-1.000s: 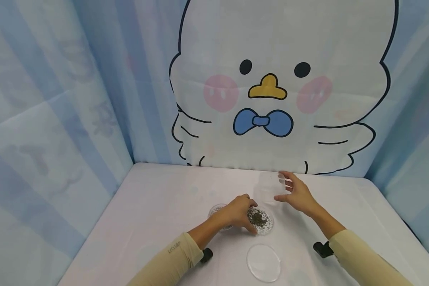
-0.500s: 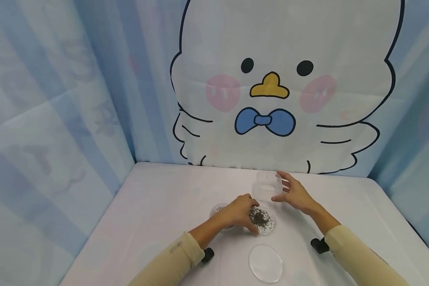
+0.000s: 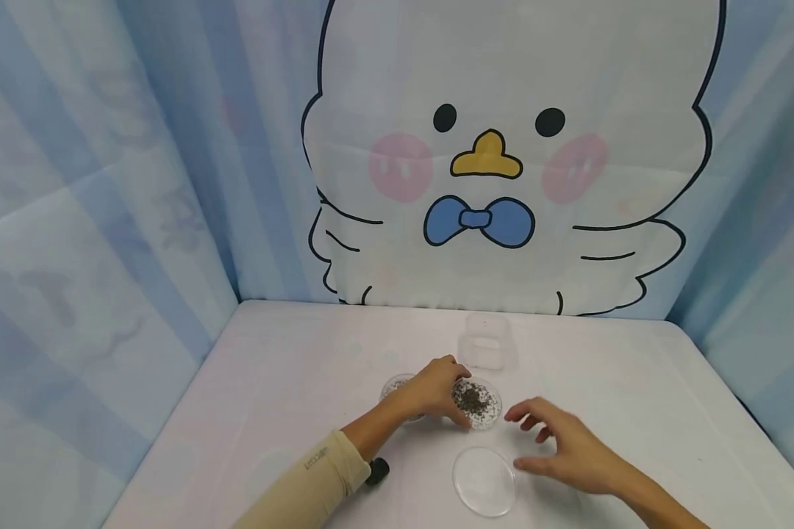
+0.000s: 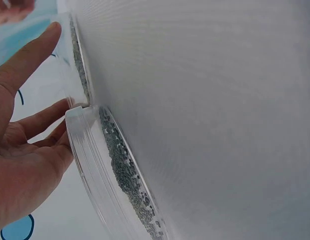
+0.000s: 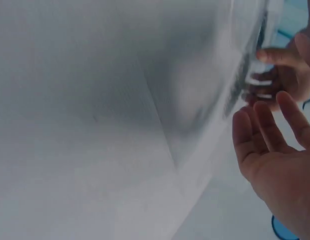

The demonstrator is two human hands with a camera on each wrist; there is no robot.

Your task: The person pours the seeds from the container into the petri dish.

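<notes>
A clear round petri dish [image 3: 478, 403] of dark granules stands mid-table, and my left hand [image 3: 442, 389] holds its left edge between thumb and fingers. Under my left wrist a second petri dish [image 3: 394, 385] with similar granules is partly hidden; the left wrist view shows this dish [image 4: 122, 170] close up, beside the held one. My right hand [image 3: 569, 444] hovers empty, fingers spread and slightly bent, just right of a clear round lid [image 3: 484, 482]. That lid lies flat on the near side of the dishes.
A clear plastic box [image 3: 486, 344] stands behind the dishes, near the back edge of the white-covered table [image 3: 291, 353]. Beyond that edge hangs a curtain [image 3: 496, 272] with a cartoon bird, and blue striped curtains close off both sides.
My right hand has let go of the clear plastic box at the back and come forward beside the lid. The left hand stays at the dish.
</notes>
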